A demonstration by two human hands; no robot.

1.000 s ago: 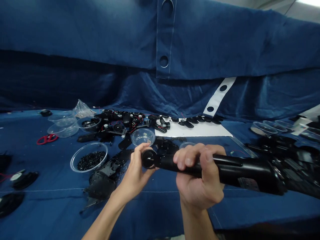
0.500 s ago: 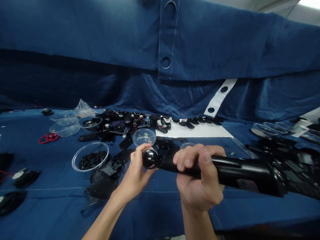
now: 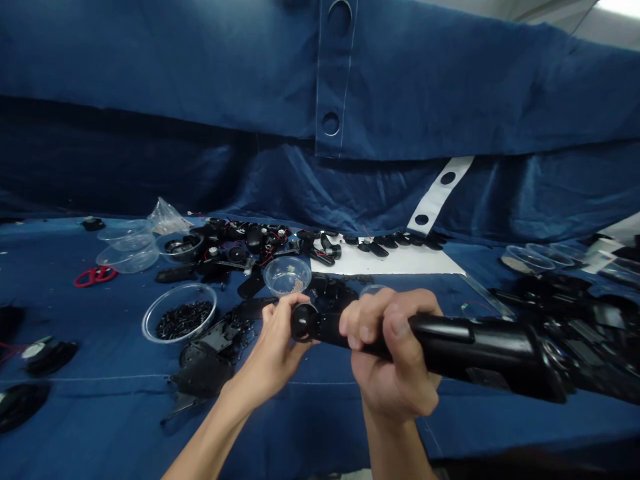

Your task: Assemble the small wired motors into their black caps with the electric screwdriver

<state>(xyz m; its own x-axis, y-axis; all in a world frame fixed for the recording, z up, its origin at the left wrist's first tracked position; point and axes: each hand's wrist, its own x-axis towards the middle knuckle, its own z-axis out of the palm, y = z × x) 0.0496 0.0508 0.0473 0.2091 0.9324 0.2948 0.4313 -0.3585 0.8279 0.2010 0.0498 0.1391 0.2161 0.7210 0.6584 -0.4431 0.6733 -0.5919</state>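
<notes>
A long black tubular device [image 3: 487, 350] with a rounded, ball-like end [image 3: 303, 323] lies level across the view, above the blue cloth. My right hand [image 3: 393, 363] is wrapped around its shaft, thumb on top. At the ball end, my left hand [image 3: 275, 350] is closed with the fingertips and thumb around the rounded tip. The far right end of the device merges with dark parts behind it, so where it stops is hard to make out. Just beyond my left fingers stands a clear plastic bowl [image 3: 273, 280] with small bits in it.
A clear bowl of black screws [image 3: 184, 321] is at left, near red scissors [image 3: 95, 275] and clear empty bowls [image 3: 127, 257]. Black parts with wires [image 3: 255, 237] and white paper [image 3: 415, 263] lie at the back. Dark parts [image 3: 590, 320] crowd the right. A blue curtain [image 3: 200, 80] hangs behind.
The black device has turned about its length, so its shine and label have shifted. My right hand has moved slightly left with it; my left hand keeps its hold on the ball end.
</notes>
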